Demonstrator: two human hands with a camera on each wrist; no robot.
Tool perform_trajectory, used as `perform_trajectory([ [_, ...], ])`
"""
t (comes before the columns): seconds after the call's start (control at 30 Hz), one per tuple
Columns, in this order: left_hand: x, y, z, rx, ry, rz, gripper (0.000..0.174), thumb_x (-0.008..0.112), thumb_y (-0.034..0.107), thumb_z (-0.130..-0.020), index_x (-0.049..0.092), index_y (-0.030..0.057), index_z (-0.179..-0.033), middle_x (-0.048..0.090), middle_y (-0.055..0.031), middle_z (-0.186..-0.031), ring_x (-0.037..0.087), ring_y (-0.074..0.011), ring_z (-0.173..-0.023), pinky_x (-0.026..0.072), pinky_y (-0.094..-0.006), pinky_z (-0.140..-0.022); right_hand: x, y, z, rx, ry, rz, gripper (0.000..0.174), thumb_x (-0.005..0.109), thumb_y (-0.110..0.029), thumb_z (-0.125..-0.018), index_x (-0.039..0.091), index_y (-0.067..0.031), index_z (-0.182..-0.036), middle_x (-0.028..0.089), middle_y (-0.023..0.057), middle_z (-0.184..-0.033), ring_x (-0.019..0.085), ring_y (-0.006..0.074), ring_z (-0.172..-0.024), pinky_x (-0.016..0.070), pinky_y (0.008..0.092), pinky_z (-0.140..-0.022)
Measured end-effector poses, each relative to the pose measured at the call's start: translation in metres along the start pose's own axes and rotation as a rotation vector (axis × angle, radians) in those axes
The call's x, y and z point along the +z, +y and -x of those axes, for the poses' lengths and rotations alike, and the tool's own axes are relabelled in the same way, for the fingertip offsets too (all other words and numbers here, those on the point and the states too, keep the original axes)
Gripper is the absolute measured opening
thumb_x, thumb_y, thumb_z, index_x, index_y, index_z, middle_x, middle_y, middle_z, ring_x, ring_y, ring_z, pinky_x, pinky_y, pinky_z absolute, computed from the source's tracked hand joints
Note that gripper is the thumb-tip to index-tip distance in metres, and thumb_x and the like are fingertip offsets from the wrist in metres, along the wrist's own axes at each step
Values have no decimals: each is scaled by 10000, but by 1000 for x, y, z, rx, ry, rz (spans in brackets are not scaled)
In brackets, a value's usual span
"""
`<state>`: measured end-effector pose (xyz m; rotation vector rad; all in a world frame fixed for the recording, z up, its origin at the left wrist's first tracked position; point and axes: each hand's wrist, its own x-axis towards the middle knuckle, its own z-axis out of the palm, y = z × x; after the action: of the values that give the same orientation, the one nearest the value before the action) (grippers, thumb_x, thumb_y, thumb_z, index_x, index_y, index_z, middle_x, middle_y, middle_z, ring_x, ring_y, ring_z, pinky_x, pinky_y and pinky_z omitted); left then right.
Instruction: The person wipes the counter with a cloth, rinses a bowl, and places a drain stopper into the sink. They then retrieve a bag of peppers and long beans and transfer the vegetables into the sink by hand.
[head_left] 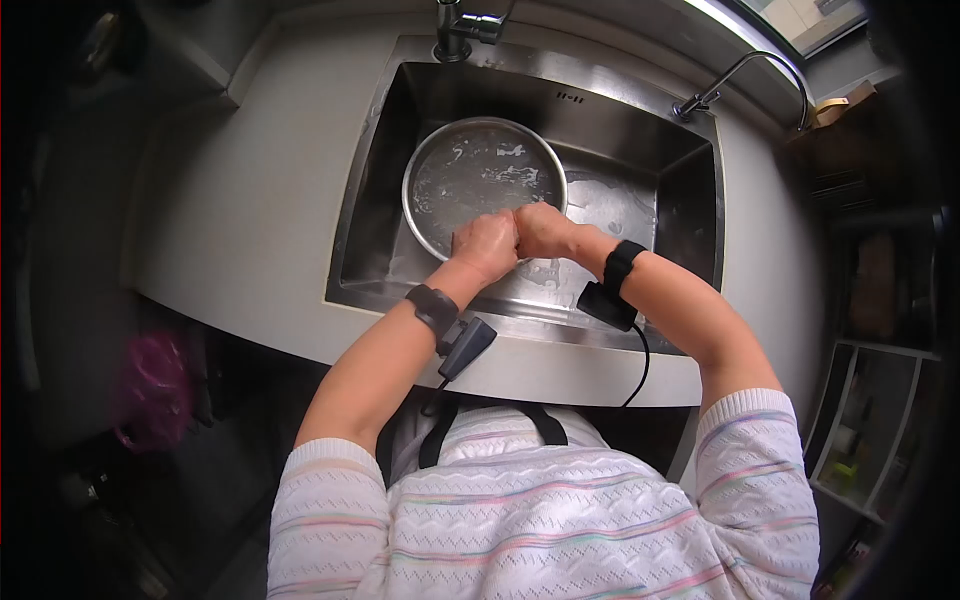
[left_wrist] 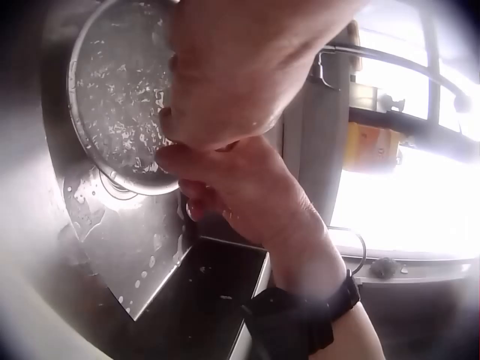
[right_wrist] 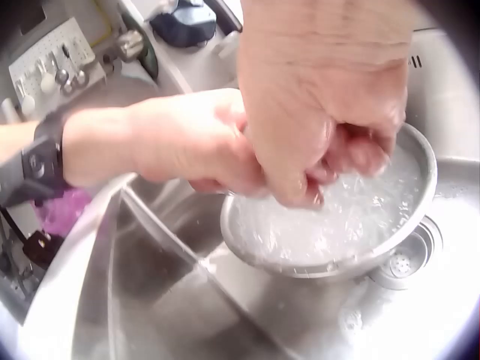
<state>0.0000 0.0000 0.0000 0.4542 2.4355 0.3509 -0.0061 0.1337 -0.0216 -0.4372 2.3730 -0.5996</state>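
A round metal basin (head_left: 406,205) full of water (head_left: 475,175) stands in the left part of a steel sink (head_left: 615,205). Over the basin's near rim my left hand (head_left: 487,245) and right hand (head_left: 543,231) are pressed together, both with fingers curled in. Wet skin glistens on the right hand (right_wrist: 330,112) in the right wrist view, where its fingers bend back toward the palm. The left hand (left_wrist: 232,75) covers part of the right in the left wrist view. Nothing shows between the fingers; the inside of both fists is hidden.
A dark faucet (head_left: 453,45) rises behind the sink, and a thin curved tap (head_left: 750,70) stands at the back right. The drain (right_wrist: 403,262) lies beside the basin. Pale countertop (head_left: 240,220) surrounds the sink. A pink plastic bag (head_left: 155,390) hangs at the lower left.
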Motion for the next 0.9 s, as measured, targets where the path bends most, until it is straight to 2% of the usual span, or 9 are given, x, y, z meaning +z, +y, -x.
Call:
perform_trajectory([
  [0.07, -10, 7, 1, 136, 133, -100, 467, 688, 221, -700, 460, -7, -1037, 610, -223, -956, 608, -341, -907, 489, -416, -759, -24, 6, 15, 103, -153, -425, 364, 702, -145, -693, 561, 54, -964, 630, 180, -858, 655, 232, -777, 557, 295, -508],
  [0.17, -13, 19, 5, 265, 274, -6, 496, 746, 304, -644, 484, 4, -940, 612, -229, -909, 614, -336, -890, 491, -422, -744, -61, 10, 66, 194, -137, -817, 668, 677, -370, -775, 442, 132, -1148, 600, 228, -956, 655, 262, -779, 547, 301, -540],
  [0.27, -25, 8, 35, 366, 256, 65, 596, 749, 433, -635, 501, 4, -967, 617, -208, -878, 619, -328, -875, 490, -411, -722, -47, -6, 75, 286, -161, -1020, 645, 641, -394, -804, 461, 140, -1119, 601, 231, -934, 651, 253, -741, 534, 295, -530],
  [0.43, -22, -37, 49, 363, 256, 566, 648, 627, 594, -718, 544, 17, -1003, 620, -124, -829, 624, -251, -809, 475, -330, -672, -16, -60, 95, 68, 499, -1107, 334, 639, -174, -825, 548, 50, -1056, 619, 120, -862, 611, 148, -729, 509, 250, -585],
  [0.5, -26, -60, 59, 302, -125, 1156, 542, 605, 530, -777, 564, 41, -1008, 628, -74, -862, 609, -156, -793, 472, -281, -649, -4, -85, 98, 101, 525, -1070, 269, 643, -93, -803, 566, 4, -1041, 615, 75, -850, 603, 126, -762, 496, 230, -606],
  [0.53, -28, -71, 62, 305, -220, 1248, 385, 623, 356, -825, 563, 45, -1044, 619, -45, -913, 585, -105, -829, 469, -244, -686, 7, -94, 96, 109, 567, -1083, 271, 647, -92, -797, 567, 5, -1037, 613, 66, -839, 602, 125, -758, 495, 230, -606],
  [0.67, -33, -99, 85, 404, -255, 1513, 301, 670, 84, -752, 583, 35, -1036, 615, -53, -936, 579, -127, -860, 449, -237, -790, 33, -130, 99, 82, 688, -1228, 318, 635, -157, -820, 540, -2, -1080, 594, 68, -895, 599, 121, -763, 517, 238, -573],
  [0.77, -26, -108, 93, 570, -266, 1523, 288, 612, 42, -785, 575, 30, -1070, 611, -68, -997, 577, -144, -908, 450, -252, -810, 47, -158, 107, 138, 673, -1272, 426, 622, -308, -839, 520, 9, -1106, 575, 72, -953, 595, 126, -772, 531, 250, -561],
  [0.9, -35, -108, 116, 526, -274, 1701, 296, 571, 13, -804, 570, 44, -1098, 605, -65, -1002, 576, -156, -904, 452, -280, -816, 62, -165, 115, 39, 595, -1286, 361, 648, -291, -823, 578, -10, -1038, 596, 55, -888, 588, 122, -748, 511, 249, -612],
])
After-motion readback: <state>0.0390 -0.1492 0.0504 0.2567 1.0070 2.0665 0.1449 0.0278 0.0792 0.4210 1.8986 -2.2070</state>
